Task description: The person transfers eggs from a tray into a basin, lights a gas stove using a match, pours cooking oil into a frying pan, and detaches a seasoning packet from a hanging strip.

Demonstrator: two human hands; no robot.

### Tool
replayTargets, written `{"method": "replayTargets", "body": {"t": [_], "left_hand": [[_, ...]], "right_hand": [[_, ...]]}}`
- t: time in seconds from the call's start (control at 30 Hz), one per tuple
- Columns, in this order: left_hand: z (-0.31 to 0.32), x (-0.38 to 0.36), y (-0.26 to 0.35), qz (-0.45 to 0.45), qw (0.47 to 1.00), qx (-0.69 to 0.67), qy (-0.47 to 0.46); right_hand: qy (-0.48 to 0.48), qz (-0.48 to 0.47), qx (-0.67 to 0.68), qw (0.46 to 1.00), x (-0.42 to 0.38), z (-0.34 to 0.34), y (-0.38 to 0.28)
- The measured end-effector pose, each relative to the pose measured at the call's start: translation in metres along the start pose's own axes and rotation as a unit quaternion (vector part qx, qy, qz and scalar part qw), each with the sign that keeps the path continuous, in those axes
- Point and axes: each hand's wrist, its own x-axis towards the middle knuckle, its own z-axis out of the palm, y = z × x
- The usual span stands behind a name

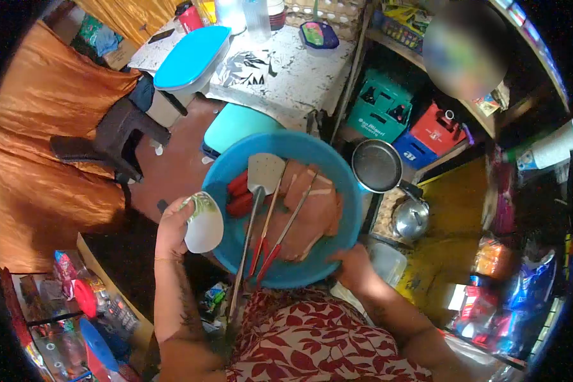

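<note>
My left hand (175,223) is closed on the edge of a small white bowl (204,232) with a green leaf pattern, held just left of a large blue basin (347,172). At the basin's lower right rim, my right hand (353,264) grips the edge, its fingers partly blurred. Inside the basin lie pale pink slices of meat (309,213) and several red sausages (239,194). A long-handled perforated turner (265,173) and red-handled tongs (286,229) rest across them. The turner's handle extends over the near rim toward my body.
Ahead stands a white patterned table (299,76) bearing a blue-lidded container (194,57). To the right are a frying pan (377,165), a kettle (410,218) and bottle crates (381,105). A dark stool (130,124) and an orange curtain (44,146) are on the left.
</note>
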Motion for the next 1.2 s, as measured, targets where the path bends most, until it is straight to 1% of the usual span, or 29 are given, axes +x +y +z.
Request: {"method": "replayTargets", "body": {"t": [0.03,0.13,0.17,0.2,0.23,0.27,0.3,0.33,0.37,0.4,0.43,0.47,0.5,0.53,0.57,0.6,0.67,0.7,0.73,0.77,0.8,0.83,0.9,1.0,1.07,1.1,1.13,1.17,1.2], "left_hand": [[0.008,0.006,0.001,0.02,1.0,-0.009,0.002],[0.031,0.027,0.017,0.04,0.999,-0.001,-0.005],[0.042,0.034,0.028,0.058,0.998,0.007,-0.003],[0.045,0.047,0.035,0.061,0.998,0.007,-0.008],[0.048,0.063,0.043,0.08,0.997,-0.006,-0.009],[0.052,0.081,0.054,0.099,0.995,-0.017,-0.013],[0.058,0.099,0.067,0.12,0.993,-0.004,0.014],[0.063,0.121,0.087,0.126,0.992,-0.004,-0.001],[0.065,0.139,0.102,0.134,0.991,-0.005,-0.027],[0.065,0.153,0.113,0.14,0.989,-0.007,-0.05],[0.061,0.176,0.122,0.139,0.988,-0.017,-0.069],[0.067,0.193,0.134,0.133,0.99,-0.002,-0.046],[0.071,0.21,0.143,0.14,0.989,-0.008,-0.042],[0.074,0.225,0.152,0.142,0.989,-0.014,-0.037],[0.079,0.236,0.156,0.144,0.987,-0.045,-0.056],[0.082,0.248,0.162,0.146,0.986,-0.046,-0.064],[0.082,0.268,0.165,0.153,0.987,0.047,-0.022],[0.083,0.275,0.167,0.156,0.983,0.093,0.002],[0.085,0.281,0.168,0.158,0.983,0.091,0.001],[0.089,0.286,0.171,0.131,0.985,0.111,0.014],[0.091,0.29,0.173,0.104,0.985,0.133,0.027],[0.087,0.299,0.169,0.107,0.985,0.134,0.026],[0.081,0.314,0.159,0.087,0.996,0.025,-0.025],[0.09,0.317,0.162,0.112,0.993,0.04,-0.005],[0.086,0.327,0.157,0.109,0.994,-0.022,-0.001],[0.082,0.329,0.16,0.113,0.993,-0.04,0.005],[0.086,0.329,0.167,0.118,0.99,-0.056,0.061],[0.083,0.334,0.174,0.134,0.981,-0.036,0.134],[0.076,0.341,0.178,0.147,0.968,-0.017,0.203]], "right_hand": [[-0.013,-0.005,-0.061,0.998,0.001,-0.017,-0.024],[0.06,-0.035,-0.115,0.991,0.018,-0.044,-0.064],[0.1,0.0,0.081,0.992,0.029,-0.048,-0.09],[0.097,0.082,0.249,0.96,0.048,-0.058,-0.1],[0.124,0.162,0.409,0.889,0.068,-0.067,-0.109],[0.133,0.155,0.412,0.888,0.086,-0.07,-0.117],[0.138,0.13,0.423,0.886,0.106,-0.074,-0.129],[0.141,0.105,0.433,0.884,0.126,-0.077,-0.139],[0.122,0.111,0.409,0.898,0.149,-0.084,-0.109],[0.13,0.113,0.408,0.897,0.166,-0.084,-0.116],[0.15,0.142,0.435,0.876,0.187,-0.084,-0.127],[0.169,0.16,0.461,0.856,0.211,-0.088,-0.142],[0.176,0.147,0.462,0.856,0.231,-0.091,-0.155],[0.183,0.14,0.432,0.872,0.246,-0.092,-0.166],[0.191,0.136,0.402,0.885,0.258,-0.093,-0.173],[0.197,0.132,0.403,0.884,0.274,-0.096,-0.168],[0.136,0.102,0.425,0.889,0.31,-0.106,-0.14],[0.137,0.1,0.424,0.89,0.321,-0.111,-0.14],[0.123,0.109,0.424,0.891,0.331,-0.116,-0.14],[0.109,0.119,0.424,0.891,0.341,-0.12,-0.139],[0.109,0.116,0.424,0.891,0.348,-0.123,-0.145],[0.113,0.13,0.417,0.892,0.353,-0.125,-0.15],[0.117,0.145,0.413,0.892,0.362,-0.128,-0.153],[0.113,0.141,0.384,0.905,0.37,-0.134,-0.154],[0.115,0.173,0.357,0.911,0.367,-0.143,-0.164],[0.096,0.174,0.356,0.913,0.371,-0.148,-0.16],[0.179,0.143,0.206,0.951,0.374,-0.157,-0.152],[0.262,0.102,0.052,0.958,0.379,-0.169,-0.146],[0.251,0.098,0.05,0.962,0.384,-0.185,-0.14]]}}
